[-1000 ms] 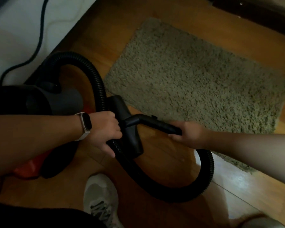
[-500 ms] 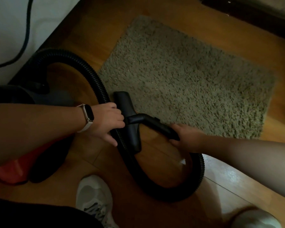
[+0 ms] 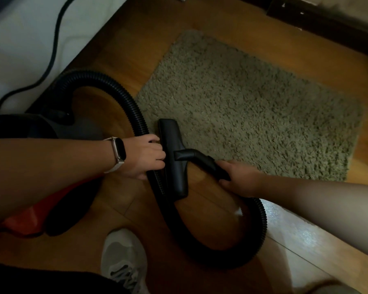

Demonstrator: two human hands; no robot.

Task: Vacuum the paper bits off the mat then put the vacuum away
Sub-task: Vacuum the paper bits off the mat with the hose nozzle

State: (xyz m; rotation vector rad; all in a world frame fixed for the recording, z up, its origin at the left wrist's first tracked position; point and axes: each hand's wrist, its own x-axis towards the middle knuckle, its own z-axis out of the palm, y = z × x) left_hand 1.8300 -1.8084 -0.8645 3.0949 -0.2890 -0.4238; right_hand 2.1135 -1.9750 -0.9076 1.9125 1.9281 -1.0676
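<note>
A shaggy grey-green mat [image 3: 253, 115] lies on the wooden floor; I see no paper bits on it in this dim light. The black floor nozzle [image 3: 175, 164] sits at the mat's near-left edge, partly on bare floor. My right hand [image 3: 240, 180] grips the black wand [image 3: 206, 164] just behind the nozzle. My left hand [image 3: 143, 157], with a watch on the wrist, curls around the ribbed black hose [image 3: 136, 115] beside the nozzle. The dark vacuum body [image 3: 41, 130] with a red part stands at the left, partly behind my left arm.
A dark power cord [image 3: 53, 49] runs across a pale surface at the upper left. The hose loops over the floor near my feet; a grey shoe [image 3: 123, 259] stands below it. Dark furniture [image 3: 327, 22] borders the floor at the top right.
The nozzle has slid up the floor so its far end lies on the mat's near-left edge. Both hands kept their holds and moved with it.
</note>
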